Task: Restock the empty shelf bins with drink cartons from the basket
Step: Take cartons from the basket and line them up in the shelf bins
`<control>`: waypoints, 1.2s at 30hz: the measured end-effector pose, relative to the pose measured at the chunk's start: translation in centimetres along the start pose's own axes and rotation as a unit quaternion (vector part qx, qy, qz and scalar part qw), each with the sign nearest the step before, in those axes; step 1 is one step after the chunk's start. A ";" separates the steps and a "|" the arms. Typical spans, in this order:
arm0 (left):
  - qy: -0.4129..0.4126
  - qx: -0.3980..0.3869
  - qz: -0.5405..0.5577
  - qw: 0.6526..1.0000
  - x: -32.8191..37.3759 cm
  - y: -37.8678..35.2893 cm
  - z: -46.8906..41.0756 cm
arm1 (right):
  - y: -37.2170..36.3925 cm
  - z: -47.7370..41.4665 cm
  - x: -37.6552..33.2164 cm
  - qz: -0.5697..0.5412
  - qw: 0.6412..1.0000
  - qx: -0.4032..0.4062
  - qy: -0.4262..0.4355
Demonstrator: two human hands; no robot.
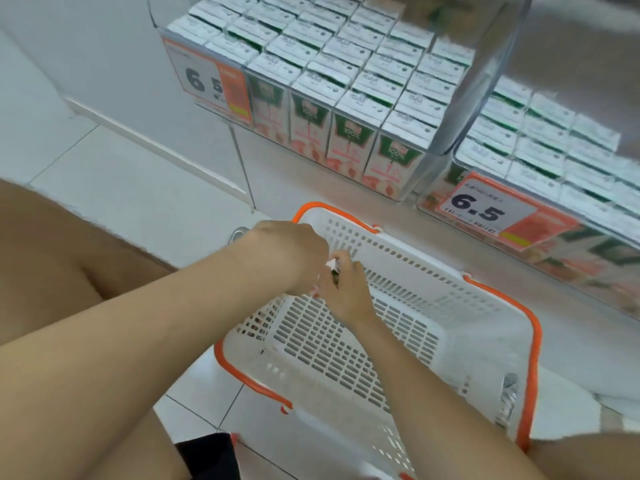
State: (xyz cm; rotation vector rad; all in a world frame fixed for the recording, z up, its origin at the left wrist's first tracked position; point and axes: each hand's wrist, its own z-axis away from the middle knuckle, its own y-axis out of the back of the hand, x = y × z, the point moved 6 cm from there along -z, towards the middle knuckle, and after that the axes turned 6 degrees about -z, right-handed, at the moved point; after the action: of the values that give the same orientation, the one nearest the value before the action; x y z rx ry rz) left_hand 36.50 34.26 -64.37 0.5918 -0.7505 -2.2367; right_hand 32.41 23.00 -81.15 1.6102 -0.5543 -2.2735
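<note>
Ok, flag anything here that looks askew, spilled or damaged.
Nothing stands out. Cartons sit in tidy rows in the left bin and right bin; the basket looks undamaged, bare inside except a small item held by the right hand.

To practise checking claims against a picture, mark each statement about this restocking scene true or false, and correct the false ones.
1. The basket is piled high with cartons. False: its slotted floor shows bare, and the only item seen in it is a small carton at the hands.
2. The basket's handles are orange. True.
3. The shelf bins stand empty. False: rows of shelf cartons fill them.
4. The right-hand price tag reads 6.5. True.
5. Both hands reach up into a bin. False: the left hand and right hand meet low in the basket's far corner.
</note>
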 end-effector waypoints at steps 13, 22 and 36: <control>-0.165 0.143 0.266 0.939 -4.5 4.9 8.0 | 11.0 10.0 -18.1 -0.137 0.966 0.124 0.181; -0.132 0.458 0.398 0.784 -9.3 13.2 10.9 | 18.8 10.2 -29.1 0.033 0.880 0.305 0.363; 0.036 0.186 0.116 0.975 -8.7 13.9 4.9 | 23.0 -7.6 -33.7 0.455 0.853 0.225 0.119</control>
State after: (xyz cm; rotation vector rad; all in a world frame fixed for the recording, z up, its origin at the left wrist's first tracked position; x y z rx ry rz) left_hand 45.83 34.05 -49.97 0.7172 -1.1510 -1.8623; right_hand 51.09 16.98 -44.52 1.3207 -1.4767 -1.2648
